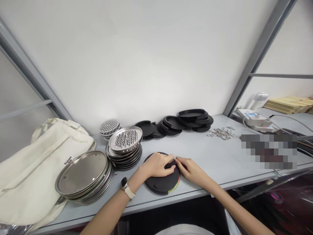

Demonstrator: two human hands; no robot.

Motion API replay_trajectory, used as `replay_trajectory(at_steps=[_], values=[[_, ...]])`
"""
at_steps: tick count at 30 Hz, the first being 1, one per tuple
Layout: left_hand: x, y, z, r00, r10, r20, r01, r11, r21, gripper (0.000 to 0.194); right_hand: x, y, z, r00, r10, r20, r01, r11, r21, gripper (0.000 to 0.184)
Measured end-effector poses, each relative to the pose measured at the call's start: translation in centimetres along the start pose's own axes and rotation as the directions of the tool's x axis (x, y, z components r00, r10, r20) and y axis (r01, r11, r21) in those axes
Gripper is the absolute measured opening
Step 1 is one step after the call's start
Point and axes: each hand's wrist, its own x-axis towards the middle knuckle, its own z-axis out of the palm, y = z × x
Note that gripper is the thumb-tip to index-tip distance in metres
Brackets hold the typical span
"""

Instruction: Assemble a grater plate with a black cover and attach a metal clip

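A black round cover (156, 185) lies flat near the table's front edge, with a strip of yellow and red showing along its lower right rim. My left hand (158, 164) rests over its upper part, fingers bent and thumb and forefinger closed at the right rim. From the right, my right hand (189, 168) pinches a small metal clip (174, 161) at that same rim; fingertips hide most of it. Behind and to the right lies a loose pile of small metal clips (222, 133).
Black curved-rim covers (195, 120) are piled along the wall. On the left stand a stack of metal discs (83, 173), two stacks of studded discs (126, 140) (110, 126) and a cream bag (49, 163). White boxes (254, 117) with cables sit beyond the right post.
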Motion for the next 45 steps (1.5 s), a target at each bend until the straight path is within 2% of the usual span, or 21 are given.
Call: replay_trajectory(at_steps=[6, 11, 29, 45], values=[[-0.04, 0.07, -0.09, 1.000, -0.002, 0.010, 0.002, 0.999, 0.032, 0.028, -0.04, -0.12, -0.03, 1.000, 0.023, 0.012, -0.024, 0.999, 0.032, 0.028], [-0.01, 0.01, -0.15, 0.998, 0.057, 0.011, -0.057, 0.997, 0.046, 0.019, -0.18, 0.01, 0.15, 0.999, 0.036, 0.005, -0.036, 0.999, 0.030, 0.022], [-0.02, -0.02, -0.14, 0.996, 0.082, -0.038, -0.081, 0.996, 0.028, 0.015, -0.16, -0.21, 0.02, 0.999, 0.028, 0.016, -0.028, 1.000, -0.001, 0.019], [0.04, -0.84, 0.74, 0.997, 0.035, -0.064, -0.048, 0.976, -0.214, 0.018, -0.11, 0.01, -0.01, 1.000, 0.013, 0.021, -0.014, 1.000, 0.027, 0.023]])
